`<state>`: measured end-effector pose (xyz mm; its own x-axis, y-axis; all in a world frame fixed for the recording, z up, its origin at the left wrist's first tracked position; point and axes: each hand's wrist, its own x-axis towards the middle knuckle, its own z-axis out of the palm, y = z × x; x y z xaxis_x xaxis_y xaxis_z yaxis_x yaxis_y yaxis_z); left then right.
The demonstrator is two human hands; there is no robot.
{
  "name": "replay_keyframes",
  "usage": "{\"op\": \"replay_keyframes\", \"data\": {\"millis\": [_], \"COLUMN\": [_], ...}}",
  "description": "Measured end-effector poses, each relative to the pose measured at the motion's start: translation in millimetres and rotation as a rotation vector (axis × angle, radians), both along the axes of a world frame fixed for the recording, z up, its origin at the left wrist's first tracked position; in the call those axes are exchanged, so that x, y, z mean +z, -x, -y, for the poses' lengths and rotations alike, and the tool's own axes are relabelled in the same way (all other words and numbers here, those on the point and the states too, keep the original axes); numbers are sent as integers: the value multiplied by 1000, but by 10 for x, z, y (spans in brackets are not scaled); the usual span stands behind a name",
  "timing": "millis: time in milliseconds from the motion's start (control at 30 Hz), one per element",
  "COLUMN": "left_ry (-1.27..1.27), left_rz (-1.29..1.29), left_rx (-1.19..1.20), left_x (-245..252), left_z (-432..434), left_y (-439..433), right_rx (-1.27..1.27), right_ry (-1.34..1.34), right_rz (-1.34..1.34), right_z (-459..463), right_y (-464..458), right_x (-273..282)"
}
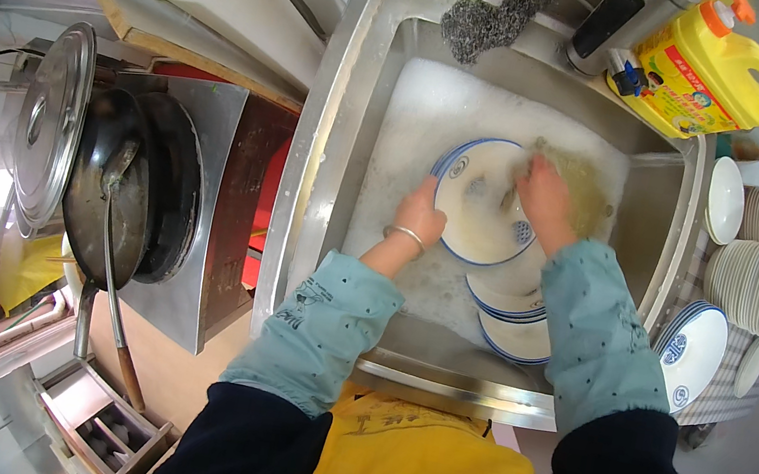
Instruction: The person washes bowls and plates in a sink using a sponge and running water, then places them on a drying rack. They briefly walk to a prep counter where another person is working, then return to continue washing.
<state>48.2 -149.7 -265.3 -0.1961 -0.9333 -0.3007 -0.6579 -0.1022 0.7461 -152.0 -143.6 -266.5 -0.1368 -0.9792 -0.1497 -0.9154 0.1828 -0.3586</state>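
Inside a stainless steel sink (453,383) of foamy water, my left hand (419,217) grips the left edge of a blue-rimmed white plate (479,213). At least one more blue rim shows beneath it. My right hand (545,194) is over the plate's right side, with a blurred greenish-yellow thing (583,185) by it, perhaps a scouring cloth; its fingers are partly hidden, so their hold cannot be told. Lower in the sink, more blue-rimmed plates (514,338) lie overlapping in the suds, partly behind my right sleeve.
Steel wool (489,24) lies on the sink's far rim, near a flask (623,21) and a yellow detergent jug (705,74). Stacked white plates (751,287) and blue-rimmed dishes (691,360) stand at right. A wok (106,212) with a ladle is at left.
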Motion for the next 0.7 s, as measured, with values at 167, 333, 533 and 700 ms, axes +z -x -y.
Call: {"op": "replay_keyframes", "data": {"millis": [167,333,533,700], "left_ry": [-59,-56,-111,-157], "left_rz": [-25,30,120,67], "left_rx": [35,-30,71,79], "left_x": [-91,-20,26,-105], "left_z": [118,201,138,113], "left_y": [-8,-13,-17,-104], "right_rx": [209,412,35,282], "right_ry": [91,-78,-185,-452], "right_rz": [266,-84,-325,-293], "right_z": [69,-715,-430,-752], "right_y": [-682,-165,1097,1390], "right_x": [-140,-107,-715,-1686]}}
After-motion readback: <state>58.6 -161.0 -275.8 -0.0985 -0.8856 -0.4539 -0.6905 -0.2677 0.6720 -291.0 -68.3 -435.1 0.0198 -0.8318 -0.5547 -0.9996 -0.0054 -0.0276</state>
